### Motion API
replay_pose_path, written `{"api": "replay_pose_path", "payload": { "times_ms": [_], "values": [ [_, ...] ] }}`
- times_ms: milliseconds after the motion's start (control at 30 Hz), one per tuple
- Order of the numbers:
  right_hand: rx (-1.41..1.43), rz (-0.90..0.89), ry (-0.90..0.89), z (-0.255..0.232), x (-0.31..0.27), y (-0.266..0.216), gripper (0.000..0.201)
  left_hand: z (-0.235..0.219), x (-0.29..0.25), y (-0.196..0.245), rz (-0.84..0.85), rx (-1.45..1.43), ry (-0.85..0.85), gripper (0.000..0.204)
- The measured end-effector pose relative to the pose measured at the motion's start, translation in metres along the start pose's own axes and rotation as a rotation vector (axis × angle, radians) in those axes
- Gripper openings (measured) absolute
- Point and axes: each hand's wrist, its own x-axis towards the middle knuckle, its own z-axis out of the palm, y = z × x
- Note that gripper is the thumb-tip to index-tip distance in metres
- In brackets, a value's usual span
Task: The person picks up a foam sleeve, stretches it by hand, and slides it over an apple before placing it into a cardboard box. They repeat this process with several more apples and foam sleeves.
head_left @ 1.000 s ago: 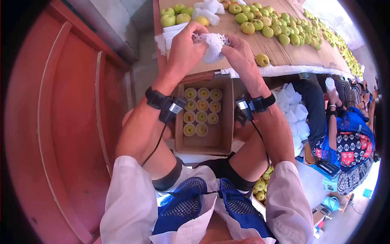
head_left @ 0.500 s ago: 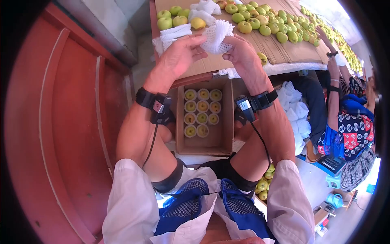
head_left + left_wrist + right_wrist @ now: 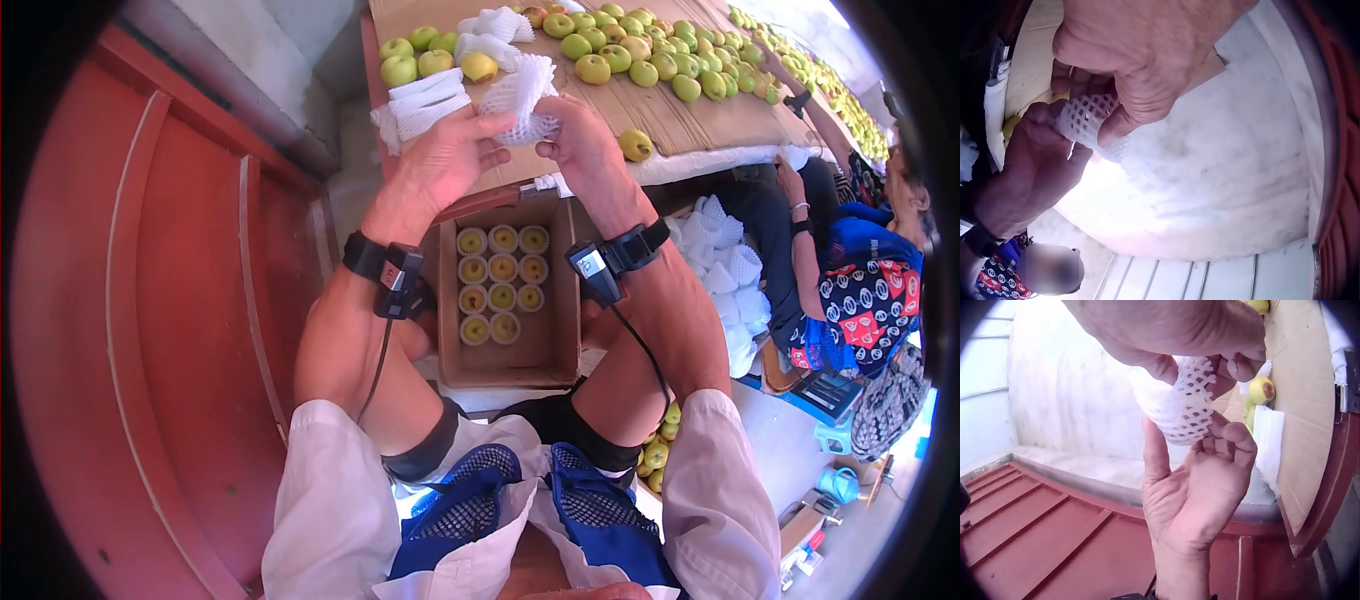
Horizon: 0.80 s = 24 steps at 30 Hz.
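A white foam net sleeve point(image 3: 520, 98) is held up between both hands over the near edge of the table. My left hand point(image 3: 445, 160) grips its left side, the thumb pressed along the mesh point(image 3: 1088, 119). On the other side my right hand point(image 3: 582, 140) pinches the rim between thumb and fingers. Seen in the right wrist view, the sleeve point(image 3: 1179, 403) is spread into a cup shape, with the left palm point(image 3: 1191, 500) turned up below it. No fruit shows through its holes. A folded stack of white nets point(image 3: 428, 105) lies just beyond the left hand.
Below the hands a cardboard box point(image 3: 548, 350) holds rows of apples in white nets. Many green apples point(image 3: 650, 55) cover the cardboard-topped table, one lying near its edge point(image 3: 690, 175). Loose nets point(image 3: 725, 265) are heaped at right, beside another person point(image 3: 865, 290). A red panel point(image 3: 180, 300) stands left.
The bunched sleeve has been turned upright and now stands taller between the hands. Both hands have shifted their hold on it. At right, the other person's arm has reached over the apples.
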Motion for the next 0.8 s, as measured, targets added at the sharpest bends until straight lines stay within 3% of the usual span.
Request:
{"api": "replay_pose_path", "payload": {
  "times_ms": [167,367,567,800],
  "values": [
    [-0.062,-0.002,0.04,0.002,0.001,0.001,0.015,0.005,0.004,-0.002,0.1,0.017,0.119,0.04],
    [-0.129,-0.011,0.034,0.006,0.002,0.006,0.021,-0.012,0.018,-0.006,0.186,0.219,0.307,0.034],
    [-0.226,-0.036,0.071,0.004,0.005,0.011,0.022,-0.013,0.026,-0.011,0.374,0.512,0.48,0.033],
    [-0.443,-0.087,0.117,0.01,0.003,0.007,0.027,-0.006,0.026,-0.007,0.337,0.859,0.56,0.033]
  ]
}}
